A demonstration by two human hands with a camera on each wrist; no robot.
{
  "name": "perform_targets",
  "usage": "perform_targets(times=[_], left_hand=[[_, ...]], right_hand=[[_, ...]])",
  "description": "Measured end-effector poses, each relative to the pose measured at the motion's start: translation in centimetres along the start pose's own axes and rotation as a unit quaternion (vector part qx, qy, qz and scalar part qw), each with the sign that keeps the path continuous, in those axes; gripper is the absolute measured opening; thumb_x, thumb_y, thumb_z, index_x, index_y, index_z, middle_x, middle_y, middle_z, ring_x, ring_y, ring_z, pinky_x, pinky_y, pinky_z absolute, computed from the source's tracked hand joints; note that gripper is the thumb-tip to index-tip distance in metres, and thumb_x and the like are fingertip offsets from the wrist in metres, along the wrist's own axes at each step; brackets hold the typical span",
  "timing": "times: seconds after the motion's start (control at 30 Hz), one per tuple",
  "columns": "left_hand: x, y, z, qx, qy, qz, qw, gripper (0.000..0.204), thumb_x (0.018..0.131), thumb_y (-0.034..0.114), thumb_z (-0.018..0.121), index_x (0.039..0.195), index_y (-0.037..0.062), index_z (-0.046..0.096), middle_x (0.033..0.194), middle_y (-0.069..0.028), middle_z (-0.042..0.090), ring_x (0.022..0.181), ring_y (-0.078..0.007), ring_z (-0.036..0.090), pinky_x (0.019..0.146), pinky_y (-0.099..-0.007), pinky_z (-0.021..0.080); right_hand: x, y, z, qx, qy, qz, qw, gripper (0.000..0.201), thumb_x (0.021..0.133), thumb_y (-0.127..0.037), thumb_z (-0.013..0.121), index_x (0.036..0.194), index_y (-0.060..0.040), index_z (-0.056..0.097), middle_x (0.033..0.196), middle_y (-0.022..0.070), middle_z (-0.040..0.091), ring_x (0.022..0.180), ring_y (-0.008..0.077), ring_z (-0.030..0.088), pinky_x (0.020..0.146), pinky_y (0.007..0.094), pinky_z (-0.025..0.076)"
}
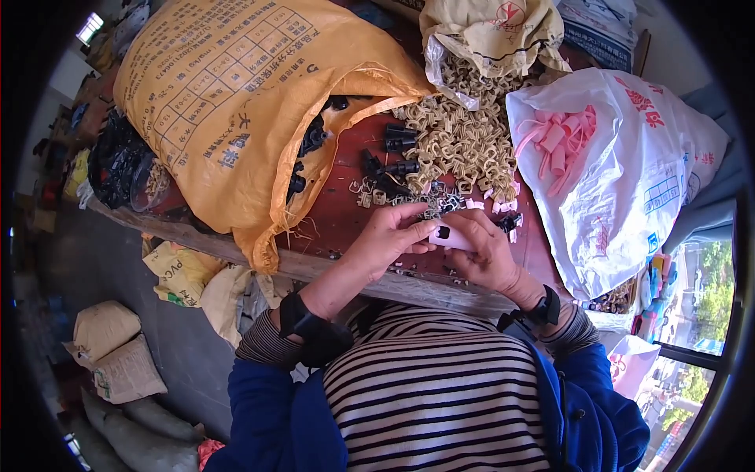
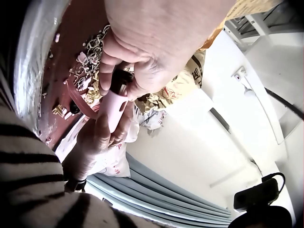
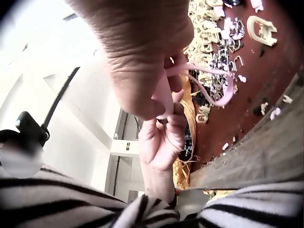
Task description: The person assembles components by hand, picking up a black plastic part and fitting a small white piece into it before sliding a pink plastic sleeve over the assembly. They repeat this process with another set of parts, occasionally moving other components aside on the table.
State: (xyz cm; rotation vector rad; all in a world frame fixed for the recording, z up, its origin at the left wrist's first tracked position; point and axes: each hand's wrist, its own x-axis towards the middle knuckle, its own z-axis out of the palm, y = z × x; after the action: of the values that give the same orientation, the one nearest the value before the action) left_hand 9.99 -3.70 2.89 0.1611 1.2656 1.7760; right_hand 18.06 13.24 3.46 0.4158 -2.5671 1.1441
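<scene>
Over the near edge of the table, both hands meet at a pale pink plastic tube (image 1: 452, 238) with a loop-like pink strap (image 3: 230, 91). My right hand (image 1: 489, 253) grips the tube, thumb along its side. At the tube's other end, my left hand (image 1: 376, 245) pinches a black plastic piece (image 2: 121, 78), which sits at the tube's mouth and is partly hidden by the fingers. Just beyond the hands lie small metal hooks (image 1: 442, 200), pink bits (image 1: 503, 206) and black fittings (image 1: 403, 167).
A heap of beige clips (image 1: 464, 141) covers the table's middle. An orange sack (image 1: 236, 102) with black parts in its mouth lies at left. At right, a white sack (image 1: 621, 189) holds pink tubes (image 1: 558, 149). The wooden table edge (image 1: 425, 289) runs before the body.
</scene>
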Motion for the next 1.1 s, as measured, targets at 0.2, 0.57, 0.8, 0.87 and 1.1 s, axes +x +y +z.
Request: perform_targets(times=[0.2,0.57,0.8,0.87,1.1], left_hand=[[0.0,-0.2,-0.5,0.028,-0.04,0.017,0.999,0.047,0.078,0.009,0.056,0.118,-0.0023,0.035,0.098,-0.0098,0.052,0.084,-0.0135,0.054,0.066,-0.0219,0.049],[0.3,-1.5,-0.2,-0.036,-0.075,0.01,0.997,0.046,0.075,0.005,0.056,0.117,0.0009,0.037,0.103,-0.0085,0.05,0.09,-0.0147,0.052,0.072,-0.0254,0.048],[0.5,-1.5,0.3,-0.141,-0.14,-0.069,0.978,0.045,0.076,0.008,0.056,0.117,0.0009,0.038,0.097,-0.0092,0.053,0.087,-0.0164,0.055,0.075,-0.0265,0.046],[0.4,-1.3,-0.1,-0.103,-0.108,-0.056,0.987,0.045,0.076,0.008,0.056,0.117,0.0009,0.038,0.095,-0.0089,0.054,0.085,-0.0163,0.055,0.074,-0.0262,0.046],[0.6,-0.2,-4.1,0.131,0.035,0.08,0.987,0.038,0.075,0.008,0.057,0.11,0.0002,0.043,0.085,-0.0087,0.057,0.078,-0.0146,0.056,0.068,-0.0235,0.045]], right_hand=[[2.6,-0.1,-2.4,0.087,-0.203,-0.038,0.975,0.064,0.057,-0.015,0.064,0.114,0.0012,0.04,0.111,0.0199,0.044,0.098,0.0331,0.046,0.085,0.0363,0.037],[2.5,-0.8,-0.6,0.107,-0.189,-0.094,0.972,0.063,0.056,-0.017,0.063,0.112,0.0044,0.041,0.106,0.0206,0.046,0.095,0.0339,0.047,0.082,0.0364,0.039],[1.6,-0.1,-0.4,0.045,-0.064,-0.068,0.995,0.041,0.056,-0.015,0.06,0.092,0.0034,0.05,0.082,0.0157,0.053,0.072,0.0296,0.052,0.066,0.0339,0.044],[1.2,0.0,-1.5,-0.021,-0.052,-0.077,0.995,0.035,0.056,-0.014,0.059,0.086,0.0026,0.051,0.077,0.0144,0.053,0.068,0.0289,0.051,0.064,0.0341,0.043],[-9.6,0.5,-13.1,-0.139,0.181,0.303,0.925,0.025,0.064,-0.009,0.053,0.085,0.0028,0.05,0.073,0.0113,0.053,0.067,0.0154,0.051,0.061,0.0264,0.041]])
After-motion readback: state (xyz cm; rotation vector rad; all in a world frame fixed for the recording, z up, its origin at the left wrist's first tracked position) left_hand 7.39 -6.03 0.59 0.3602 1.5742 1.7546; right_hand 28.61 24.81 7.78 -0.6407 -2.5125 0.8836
